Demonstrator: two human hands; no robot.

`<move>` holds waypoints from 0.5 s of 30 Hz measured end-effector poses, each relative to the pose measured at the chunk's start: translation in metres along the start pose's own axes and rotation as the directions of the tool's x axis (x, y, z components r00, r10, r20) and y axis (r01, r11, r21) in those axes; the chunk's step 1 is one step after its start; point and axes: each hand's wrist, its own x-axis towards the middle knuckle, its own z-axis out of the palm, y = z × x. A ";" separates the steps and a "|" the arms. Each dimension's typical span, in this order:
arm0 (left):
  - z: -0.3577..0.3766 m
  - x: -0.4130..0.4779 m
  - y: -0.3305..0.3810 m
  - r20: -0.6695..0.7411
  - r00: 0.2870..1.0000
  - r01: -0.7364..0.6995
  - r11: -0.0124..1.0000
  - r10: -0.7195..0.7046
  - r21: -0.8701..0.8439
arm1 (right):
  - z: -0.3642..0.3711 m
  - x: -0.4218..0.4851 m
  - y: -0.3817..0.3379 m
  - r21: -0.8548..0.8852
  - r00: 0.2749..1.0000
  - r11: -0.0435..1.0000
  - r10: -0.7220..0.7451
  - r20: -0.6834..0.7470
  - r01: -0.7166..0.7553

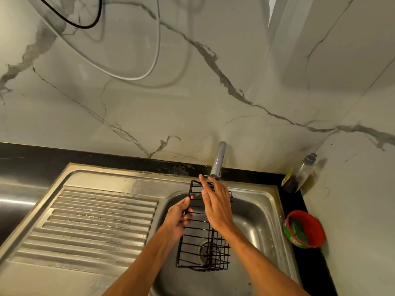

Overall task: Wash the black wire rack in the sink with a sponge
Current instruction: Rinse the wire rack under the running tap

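Observation:
The black wire rack (203, 251) is held over the steel sink (263, 212), its long side running from the tap down toward the drain. My left hand (178, 218) grips the rack's left edge, fingers curled round the wires. My right hand (215, 201) lies over the rack's upper part with straight fingers pointing toward the tap (218, 160); it holds nothing. A green sponge (299, 228) sits inside a red bowl (307, 229) on the counter to the right of the sink.
The ribbed steel drainboard (96, 223) lies left of the basin. A clear bottle (302, 174) stands in the back right corner by the marble wall. Black counter edging runs behind and right of the sink. Cables hang on the wall above.

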 end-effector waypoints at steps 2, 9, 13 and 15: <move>0.003 0.002 0.000 0.008 1.000 0.002 1.000 -0.003 0.029 | 0.001 -0.010 0.001 0.063 0.997 0.995 0.070 0.029 -0.071; -0.002 -0.008 -0.009 0.004 0.998 0.057 0.998 -0.057 -0.038 | -0.002 -0.024 0.008 0.168 0.992 0.979 0.109 0.058 -0.117; -0.010 -0.009 -0.007 0.009 0.998 0.062 0.978 -0.062 -0.199 | -0.001 -0.027 0.028 0.285 0.877 0.832 0.474 0.081 -0.476; -0.014 -0.009 -0.006 0.016 0.998 0.066 0.971 -0.064 -0.231 | -0.008 -0.025 0.032 0.393 0.763 0.657 0.589 0.265 -0.644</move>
